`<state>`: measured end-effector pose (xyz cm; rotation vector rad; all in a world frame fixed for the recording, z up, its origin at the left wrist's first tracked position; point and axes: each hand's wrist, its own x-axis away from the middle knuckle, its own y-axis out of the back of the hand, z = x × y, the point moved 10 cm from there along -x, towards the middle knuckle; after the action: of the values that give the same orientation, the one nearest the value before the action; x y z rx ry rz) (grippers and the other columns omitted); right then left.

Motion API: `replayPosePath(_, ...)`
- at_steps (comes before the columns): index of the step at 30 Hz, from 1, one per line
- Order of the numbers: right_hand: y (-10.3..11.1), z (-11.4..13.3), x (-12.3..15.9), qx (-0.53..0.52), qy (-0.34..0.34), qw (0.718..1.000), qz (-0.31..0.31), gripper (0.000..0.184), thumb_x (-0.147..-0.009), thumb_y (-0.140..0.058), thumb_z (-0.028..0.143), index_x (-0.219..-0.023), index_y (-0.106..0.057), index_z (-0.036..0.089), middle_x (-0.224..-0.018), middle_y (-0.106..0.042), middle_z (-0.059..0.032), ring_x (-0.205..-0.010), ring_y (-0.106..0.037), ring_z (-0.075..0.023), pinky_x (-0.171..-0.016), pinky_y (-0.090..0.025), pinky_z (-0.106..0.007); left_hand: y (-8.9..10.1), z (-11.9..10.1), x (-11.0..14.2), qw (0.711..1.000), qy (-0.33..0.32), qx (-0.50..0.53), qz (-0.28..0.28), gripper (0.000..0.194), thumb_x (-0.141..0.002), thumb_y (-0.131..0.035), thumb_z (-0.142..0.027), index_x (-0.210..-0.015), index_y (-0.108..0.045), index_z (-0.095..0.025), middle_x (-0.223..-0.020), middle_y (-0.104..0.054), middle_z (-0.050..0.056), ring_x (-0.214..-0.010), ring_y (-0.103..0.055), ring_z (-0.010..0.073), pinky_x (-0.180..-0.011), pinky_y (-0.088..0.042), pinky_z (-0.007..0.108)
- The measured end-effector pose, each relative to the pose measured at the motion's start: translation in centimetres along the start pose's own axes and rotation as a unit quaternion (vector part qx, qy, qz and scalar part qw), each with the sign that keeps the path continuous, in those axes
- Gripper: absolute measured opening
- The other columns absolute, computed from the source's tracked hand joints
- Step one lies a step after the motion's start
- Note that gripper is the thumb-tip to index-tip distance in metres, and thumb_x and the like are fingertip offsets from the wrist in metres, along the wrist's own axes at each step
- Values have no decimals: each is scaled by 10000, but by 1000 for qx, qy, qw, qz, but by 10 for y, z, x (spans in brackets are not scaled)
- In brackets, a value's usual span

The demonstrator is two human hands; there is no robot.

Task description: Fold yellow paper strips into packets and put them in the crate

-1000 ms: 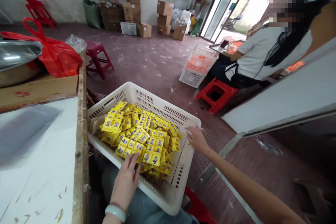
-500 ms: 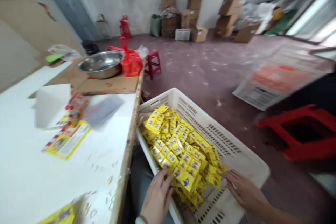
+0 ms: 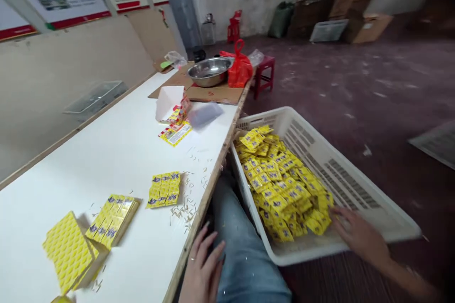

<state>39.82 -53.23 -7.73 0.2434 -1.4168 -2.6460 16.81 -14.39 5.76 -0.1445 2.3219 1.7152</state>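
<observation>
A white plastic crate (image 3: 384, 220) with slotted walls stands beside the table and holds a heap of yellow sachet sheets (image 3: 284, 184) with blue print. My right hand (image 3: 362, 236) reaches over the crate's near side, its stretched fingertips at the right edge of the heap; a firm hold does not show. My left hand (image 3: 202, 267) is beside the table edge near my knee, fingers apart and holding nothing. On the white table (image 3: 117, 151) lie a small sachet stack (image 3: 164, 190), a thicker stack (image 3: 113, 220) and a stack showing its patterned yellow side (image 3: 69, 251).
Thin scraps (image 3: 185, 208) litter the table near its edge. Farther back are an opened printed carton (image 3: 170, 104), a clear plastic piece (image 3: 205, 116), a steel basin (image 3: 209, 72) and a red bag (image 3: 240, 68) on cardboard. A red stool (image 3: 263, 75) stands beyond the crate.
My view has swung left, bringing the sachet stacks on the table into sight. My left hand has left the sachet heap for the table edge. My right hand remains at the heap's right side.
</observation>
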Motion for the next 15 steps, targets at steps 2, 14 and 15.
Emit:
replayPosePath(2,12,0,0,-31,-84,995,-37,345,-761,-455,476,-877,-626,200,-918,-687,-128,-774,-650,-260,-664,-480,-368,13,14,17,1000,24,-15,-11,420,-865,-491,-158,-1270,-486,-266,-1354,-455,80,-1351,-286,291,-999,-447,515)
replayPosePath(14,27,4,13,-7,-93,989,-112,284,-753,-436,430,-873,-621,252,-837,-656,-195,-626,-580,-287,-521,-360,-391,123,94,24,987,92,-19,-129,269,-903,-479,-248,-1166,-533,-262,-1237,-516,75,-1221,-453,239,-1016,-411,456)
replayPosePath(15,28,6,10,-10,-69,991,-115,296,-769,-403,462,-851,-613,270,-793,-638,-193,-604,-566,-306,-510,-350,-409,125,103,33,986,118,5,-119,262,-914,-457,-258,-1167,-524,-256,-1170,-551,72,-1113,-535,207,-951,-467,406)
